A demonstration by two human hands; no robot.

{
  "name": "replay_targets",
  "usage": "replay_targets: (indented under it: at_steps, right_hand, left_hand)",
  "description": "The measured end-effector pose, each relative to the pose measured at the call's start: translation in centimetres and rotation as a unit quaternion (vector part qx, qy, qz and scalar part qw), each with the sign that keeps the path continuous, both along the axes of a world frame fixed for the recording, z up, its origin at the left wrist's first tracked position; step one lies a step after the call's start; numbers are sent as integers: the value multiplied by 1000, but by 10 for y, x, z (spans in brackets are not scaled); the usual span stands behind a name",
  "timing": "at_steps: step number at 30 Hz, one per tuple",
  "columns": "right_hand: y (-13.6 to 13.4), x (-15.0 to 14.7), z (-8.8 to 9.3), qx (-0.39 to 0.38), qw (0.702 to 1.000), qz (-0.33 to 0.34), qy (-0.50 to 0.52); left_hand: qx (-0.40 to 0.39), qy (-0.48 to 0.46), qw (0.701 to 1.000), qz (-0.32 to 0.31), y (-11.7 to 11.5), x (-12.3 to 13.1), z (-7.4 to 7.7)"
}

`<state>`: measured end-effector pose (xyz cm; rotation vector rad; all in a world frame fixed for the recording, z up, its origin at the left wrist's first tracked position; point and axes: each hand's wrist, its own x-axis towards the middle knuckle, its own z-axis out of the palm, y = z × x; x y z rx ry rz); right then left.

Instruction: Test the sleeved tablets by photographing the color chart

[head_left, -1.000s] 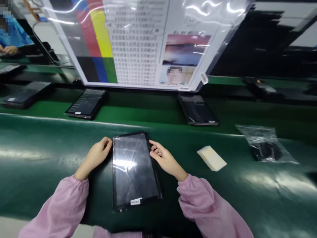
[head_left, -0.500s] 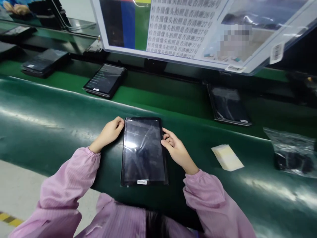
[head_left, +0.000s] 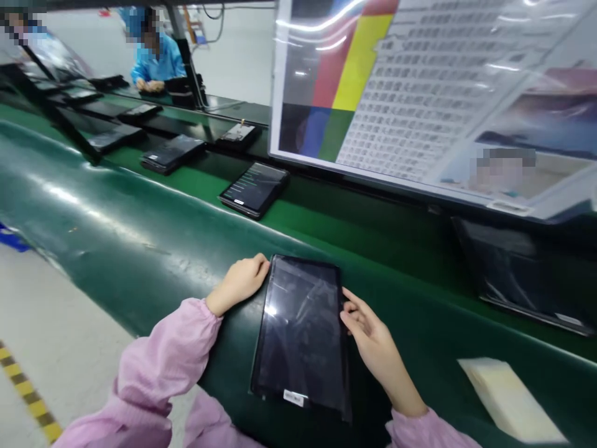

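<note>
A black tablet (head_left: 303, 336) lies on the green bench in front of me, its screen dark and glossy under a clear film, with a small white label at its near end. My left hand (head_left: 245, 280) has its fingers curled in at the tablet's upper left corner, gripping the edge. On the opposite long side, my right hand (head_left: 370, 333) holds the edge between thumb and fingers, the index finger reaching along the side. The fingertips of both hands are partly hidden against the tablet.
A pale stack of paper (head_left: 510, 398) lies to the right. Along the green belt behind sit another tablet (head_left: 256, 186), one at right (head_left: 517, 267), and several more at left. A printed sheet in a frame (head_left: 396, 93) hangs above. A co-worker (head_left: 161, 65) sits far back.
My view has swung left, so the bench and hands appear further right and lower. Small status icons at the tablet's top no longer show. Both hands keep their places at its edges.
</note>
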<state>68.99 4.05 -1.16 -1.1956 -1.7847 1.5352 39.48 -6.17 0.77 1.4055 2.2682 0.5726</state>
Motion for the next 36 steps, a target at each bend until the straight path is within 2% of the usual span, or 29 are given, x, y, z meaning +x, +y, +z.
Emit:
replay_targets:
  at_steps: [8, 19, 23, 26, 33, 36]
  right_hand:
    - [0, -4, 11, -26, 998, -10, -49]
    - [1, -20, 40, -32, 994, -33, -102]
    - [-4, -20, 53, -38, 996, -55, -65]
    - [-8, -21, 58, -88, 994, -68, 8]
    - [-42, -37, 53, -204, 975, -17, 91]
    - [-57, -43, 50, -234, 966, -23, 108]
  left_hand:
    - [-50, 37, 997, -40, 0, 5, 12]
    - [-44, 36, 998, -38, -1, 2, 1]
    - [-40, 34, 998, -46, -2, 0, 1]
    - [-33, 29, 998, -46, -3, 0, 2]
    - [-10, -2, 1000, -28, -6, 2, 1]
    - [11, -32, 999, -13, -6, 2, 3]
